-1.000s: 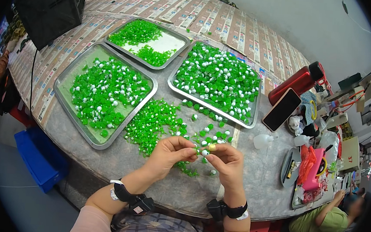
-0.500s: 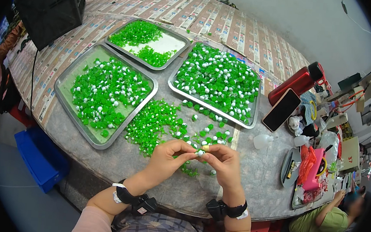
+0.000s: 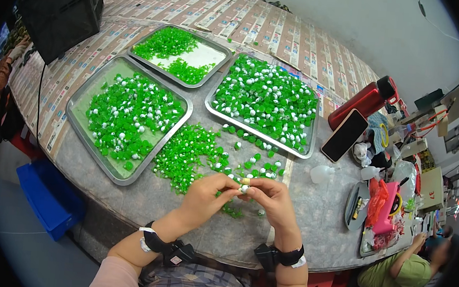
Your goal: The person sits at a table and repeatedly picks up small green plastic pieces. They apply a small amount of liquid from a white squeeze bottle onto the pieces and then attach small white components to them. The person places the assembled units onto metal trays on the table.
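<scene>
A small white ball [image 3: 244, 189], with black marks and some green at it, is pinched between both hands over the near table. My left hand [image 3: 205, 196] closes thumb and forefinger on its left side. On the other side my right hand [image 3: 274, 201] pinches it too, a yellowish wrap showing on one finger. Just beyond the fingers lie loose green-and-white balls [image 3: 260, 171] and a heap of small green pieces [image 3: 182, 153]. The fingers partly cover what I hold, so its exact shape cannot be made out.
Metal trays stand beyond: a left tray [image 3: 185, 119] and a right tray [image 3: 311, 147] of green-and-white balls, and a rear tray [image 3: 228, 54] of green pieces. At right are a phone [image 3: 344, 135], a red flask [image 3: 356, 106] and a pink container [image 3: 387, 212]. A person [image 3: 400, 273] sits far right.
Both hands still pinch the ball, and it has been turned slightly between the fingers. The whole view has shifted a little; trays and heaps look the same.
</scene>
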Demonstrator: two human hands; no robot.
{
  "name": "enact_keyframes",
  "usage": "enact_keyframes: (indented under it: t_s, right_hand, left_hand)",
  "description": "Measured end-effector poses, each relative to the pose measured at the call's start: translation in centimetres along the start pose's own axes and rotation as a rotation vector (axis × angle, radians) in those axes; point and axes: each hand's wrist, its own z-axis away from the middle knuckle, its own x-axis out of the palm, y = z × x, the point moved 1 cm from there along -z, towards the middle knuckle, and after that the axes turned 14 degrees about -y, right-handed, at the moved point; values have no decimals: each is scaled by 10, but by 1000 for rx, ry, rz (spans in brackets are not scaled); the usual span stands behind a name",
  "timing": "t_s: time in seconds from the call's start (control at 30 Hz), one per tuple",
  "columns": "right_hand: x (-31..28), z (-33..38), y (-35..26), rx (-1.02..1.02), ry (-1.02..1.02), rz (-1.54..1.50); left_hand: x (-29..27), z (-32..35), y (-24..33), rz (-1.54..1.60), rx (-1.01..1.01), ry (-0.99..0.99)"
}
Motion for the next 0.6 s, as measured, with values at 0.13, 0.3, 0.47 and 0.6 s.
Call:
enact_keyframes:
  t_s: [0.13, 0.3, 0.47, 0.6]
  right_hand:
    - [3, 2, -11, -72, 103, 248]
    - [5, 13, -25, 19, -148, 1168]
    - [11, 14, -13, -19, -271, 1429]
    - [14, 9, -8, -10, -294, 1482]
  left_hand:
    - [-17, -1, -20, 810, 13, 192]
    - [-60, -1, -31, 1590, 249, 520]
    - [-34, -1, -24, 1230, 21, 251]
    - [-18, -1, -14, 850, -25, -18]
